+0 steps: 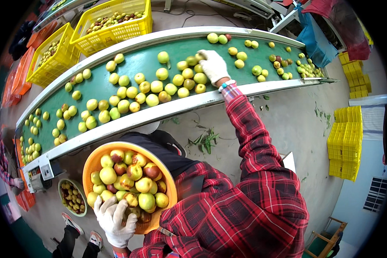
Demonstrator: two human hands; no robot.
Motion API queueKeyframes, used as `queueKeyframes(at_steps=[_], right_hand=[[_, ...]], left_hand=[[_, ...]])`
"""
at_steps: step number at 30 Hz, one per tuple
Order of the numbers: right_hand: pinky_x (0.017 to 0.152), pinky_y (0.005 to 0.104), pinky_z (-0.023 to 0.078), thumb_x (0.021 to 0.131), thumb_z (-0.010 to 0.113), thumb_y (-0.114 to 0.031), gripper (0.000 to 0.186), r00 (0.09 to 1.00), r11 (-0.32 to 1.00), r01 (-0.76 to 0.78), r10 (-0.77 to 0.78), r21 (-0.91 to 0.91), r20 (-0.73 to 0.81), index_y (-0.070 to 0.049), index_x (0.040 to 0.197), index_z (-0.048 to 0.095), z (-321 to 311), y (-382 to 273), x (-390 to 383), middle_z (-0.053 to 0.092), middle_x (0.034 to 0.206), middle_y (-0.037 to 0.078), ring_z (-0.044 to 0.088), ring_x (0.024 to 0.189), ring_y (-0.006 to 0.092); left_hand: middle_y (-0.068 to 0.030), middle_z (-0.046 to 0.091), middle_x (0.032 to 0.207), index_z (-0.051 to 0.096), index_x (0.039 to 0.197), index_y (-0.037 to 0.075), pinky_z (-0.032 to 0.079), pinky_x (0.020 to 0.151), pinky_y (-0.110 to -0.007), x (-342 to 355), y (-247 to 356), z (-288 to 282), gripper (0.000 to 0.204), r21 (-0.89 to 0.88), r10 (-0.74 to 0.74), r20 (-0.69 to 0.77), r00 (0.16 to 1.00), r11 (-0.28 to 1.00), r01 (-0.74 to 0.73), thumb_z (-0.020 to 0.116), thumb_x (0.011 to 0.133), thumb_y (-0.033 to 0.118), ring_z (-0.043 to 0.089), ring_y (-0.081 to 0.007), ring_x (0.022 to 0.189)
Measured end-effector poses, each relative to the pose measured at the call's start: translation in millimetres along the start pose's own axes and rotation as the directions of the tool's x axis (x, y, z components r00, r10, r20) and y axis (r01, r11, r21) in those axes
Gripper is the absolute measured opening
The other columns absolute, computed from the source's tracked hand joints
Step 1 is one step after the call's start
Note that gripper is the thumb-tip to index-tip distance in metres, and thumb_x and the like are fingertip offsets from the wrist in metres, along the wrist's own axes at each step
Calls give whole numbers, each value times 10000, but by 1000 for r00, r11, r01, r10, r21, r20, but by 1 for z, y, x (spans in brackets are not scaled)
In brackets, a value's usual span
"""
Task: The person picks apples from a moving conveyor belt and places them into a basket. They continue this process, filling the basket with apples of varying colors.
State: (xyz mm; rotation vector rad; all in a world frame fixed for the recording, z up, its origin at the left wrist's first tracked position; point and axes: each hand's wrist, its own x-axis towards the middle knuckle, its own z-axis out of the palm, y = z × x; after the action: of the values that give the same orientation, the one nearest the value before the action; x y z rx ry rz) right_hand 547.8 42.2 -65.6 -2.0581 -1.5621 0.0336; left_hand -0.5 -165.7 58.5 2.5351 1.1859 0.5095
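My right hand (213, 66), in a white glove, reaches over the green conveyor belt (146, 58). Its fingers curl down onto a yellow-green jujube (198, 56) at the edge of a loose cluster. Round jujubes (152, 100), mostly green-yellow with some brown ones, lie scattered along the belt. In front of my body is an orange basket (87, 165), heaped with jujubes (134, 172), many of them blotched reddish brown. My left hand (115, 221), also gloved in white, is closed over the basket's near left rim, fingertips inside against the fruit.
Yellow crates (112, 36) of jujubes stand beyond the belt. A pale green basket (73, 182) of browner fruit sits on the floor at left, near another person's shoes (95, 239). Leaves (206, 139) litter the floor. Yellow crates (345, 142) are stacked at right.
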Motion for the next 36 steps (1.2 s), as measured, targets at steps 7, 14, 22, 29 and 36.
queueKeyframes(at_steps=[7, 14, 22, 29, 36], right_hand=[[945, 407, 550, 914, 685, -208, 249, 978, 977, -32, 73, 209, -193, -139, 1138, 769, -40, 27, -6, 738, 1096, 137, 708, 1032, 319], [989, 435, 534, 920, 682, -292, 327, 773, 863, -489, 363, -125, -521, -123, 1191, 754, -140, 243, 8, 729, 1179, 188, 690, 1108, 361], [1061, 440, 492, 957, 571, -298, 473, 853, 761, -520, 483, -387, -196, -151, 1402, 631, -154, 323, 34, 659, 1354, 191, 633, 1239, 358], [1011, 430, 536, 922, 571, -188, 399, 899, 869, -435, 432, -234, -68, -180, 1295, 711, -102, 287, 56, 700, 1278, 177, 681, 1150, 354], [923, 442, 562, 862, 718, -239, 301, 973, 982, -170, 153, -84, -174, -153, 1150, 732, -60, 114, 10, 706, 1079, 148, 692, 1035, 362]], left_hand=[[-214, 580, 1445, 537, 1435, -57, 380, 1192, -480, -3, -19, 22, 433, -49, -446, -504, 739, 870, 491, 541, 1057, 155, 525, -365, 1372], [-182, 524, 1514, 494, 1493, -49, 393, 1172, -390, 14, -55, 49, 480, -759, -849, -127, 513, 416, 501, 416, 1113, 233, 534, -272, 1352], [-159, 593, 1450, 562, 1431, -65, 409, 1145, -367, 37, -41, 51, 471, -565, -824, -159, 543, 527, 634, 453, 1103, 256, 561, -242, 1312], [-161, 607, 1426, 569, 1423, -70, 435, 1115, -366, 48, -23, 63, 473, -626, -845, -174, 506, 491, 606, 468, 1100, 261, 577, -236, 1279], [-165, 626, 1396, 586, 1409, -66, 433, 1105, -364, 64, -15, 66, 460, -506, -794, -202, 574, 586, 633, 493, 1092, 254, 587, -233, 1246]])
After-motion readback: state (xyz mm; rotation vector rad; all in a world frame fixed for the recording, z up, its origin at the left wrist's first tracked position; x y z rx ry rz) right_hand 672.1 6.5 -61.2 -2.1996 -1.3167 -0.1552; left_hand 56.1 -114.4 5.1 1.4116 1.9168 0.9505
